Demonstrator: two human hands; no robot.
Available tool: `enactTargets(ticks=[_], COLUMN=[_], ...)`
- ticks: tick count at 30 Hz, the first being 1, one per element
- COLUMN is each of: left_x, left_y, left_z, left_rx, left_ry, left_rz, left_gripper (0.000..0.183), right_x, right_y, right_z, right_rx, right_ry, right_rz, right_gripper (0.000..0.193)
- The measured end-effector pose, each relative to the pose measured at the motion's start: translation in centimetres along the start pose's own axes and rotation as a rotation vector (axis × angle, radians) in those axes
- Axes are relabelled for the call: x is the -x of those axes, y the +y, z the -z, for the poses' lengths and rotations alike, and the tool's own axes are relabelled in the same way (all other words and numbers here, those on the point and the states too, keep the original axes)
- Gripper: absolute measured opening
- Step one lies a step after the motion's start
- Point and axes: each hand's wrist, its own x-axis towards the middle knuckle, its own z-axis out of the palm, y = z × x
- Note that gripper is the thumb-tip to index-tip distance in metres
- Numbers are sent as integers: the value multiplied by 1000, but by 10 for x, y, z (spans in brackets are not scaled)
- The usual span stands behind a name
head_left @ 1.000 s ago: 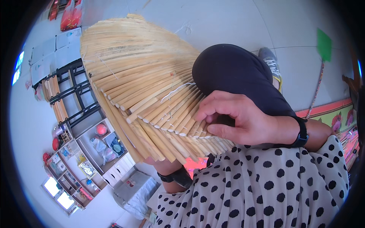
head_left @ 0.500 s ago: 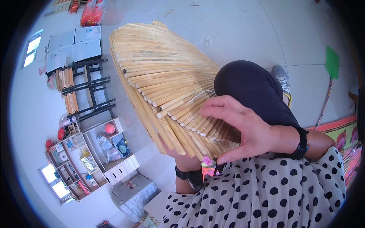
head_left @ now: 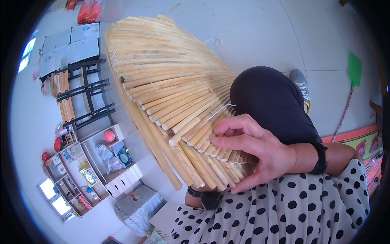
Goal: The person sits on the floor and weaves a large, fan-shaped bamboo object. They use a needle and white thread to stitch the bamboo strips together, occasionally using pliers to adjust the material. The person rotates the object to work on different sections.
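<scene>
A mat of pale straw-coloured reed stalks [head_left: 174, 77], bound with thin white string [head_left: 219, 112], leans across my lap and knee. It curves over, and its cut round ends face down and left. My right hand [head_left: 266, 148] is curled at the mat's lower right: bent fingers lie on the upper stalks, and the thumb is at the underside near the bottom edge. Of my left arm only the wrist with a black band [head_left: 209, 199] shows below the mat; the left hand is hidden behind the stalks.
My dark-trousered knee [head_left: 272, 101] props the mat's right side. A green fly swatter [head_left: 354, 69] stands at the right, by a flowered red mat [head_left: 367, 144]. Left are folded black-legged tables [head_left: 87, 91] and a shelf unit [head_left: 122, 179]. Reed scraps lie on the tiled floor [head_left: 252, 36].
The mat's lower end has swung down and left, with its stalks spread further below. My right fingers have curled in closer onto the stalks, and the thumb has moved lower.
</scene>
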Motion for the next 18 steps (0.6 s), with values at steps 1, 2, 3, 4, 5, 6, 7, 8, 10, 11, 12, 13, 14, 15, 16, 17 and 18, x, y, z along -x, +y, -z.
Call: enactTargets(ticks=[1, 2, 3, 4, 5, 6, 7, 8, 10, 11, 12, 13, 14, 15, 16, 17, 18], left_x=[-3, -4, -5, -7, -10, -11, -13, -14, -16, -16, -16, -15, -15, -15, -15, -15, -16], left_y=[0, 1, 2, 3, 3, 5, 6, 6, 8, 8, 10, 10, 11, 11, 11, 11, 12], left_z=[0, -1, 0, 1, 0, 0, -1, -1, -3, -3, -2, -2, -2, -1, -1, -1, -1], left_rx=[-10, -18, -32, -41, -48, -55, -66, -70, -88, -95, -103, -115, -120, -131, -139, -150, -157], left_ry=[4, 9, 15, 19, 22, 25, 27, 28, 28, 31, 33, 37, 39, 42, 45, 44, 50], left_rz=[-15, -24, -35, -43, -54, -61, -66, -69, -76, -84, -86, -89, -92, -92, -93, -97, -104], left_gripper=[44, 43, 43, 42, 42, 41, 41, 40, 39, 39, 38, 38, 37, 37, 36, 36, 36], right_x=[0, -1, -2, -4, -4, -4, -3, -3, 2, 5, 7, 9, 10, 11, 13, 14, 14], right_y=[-1, -2, -3, -4, -5, -5, -5, -5, -4, -4, -4, -4, -5, -5, -6, -6, -5], right_z=[0, 1, 2, 4, 5, 5, 5, 5, 4, 5, 5, 5, 6, 7, 9, 9, 9], right_rx=[14, 27, 59, 91, 123, 129, 135, 141, 159, 168, 159, 150, 140, 138, 135, 132, 118], right_ry=[-3, -6, -20, -33, -46, -39, -31, -24, -48, -60, -79, -99, -119, -149, -179, -211, -215], right_rz=[0, -1, 9, 18, 28, 34, 39, 45, 51, 53, 53, 53, 53, 40, 27, 14, 11], right_gripper=[88, 88, 88, 88, 88, 88, 87, 87, 85, 84, 82, 80, 78, 79, 80, 81, 82])
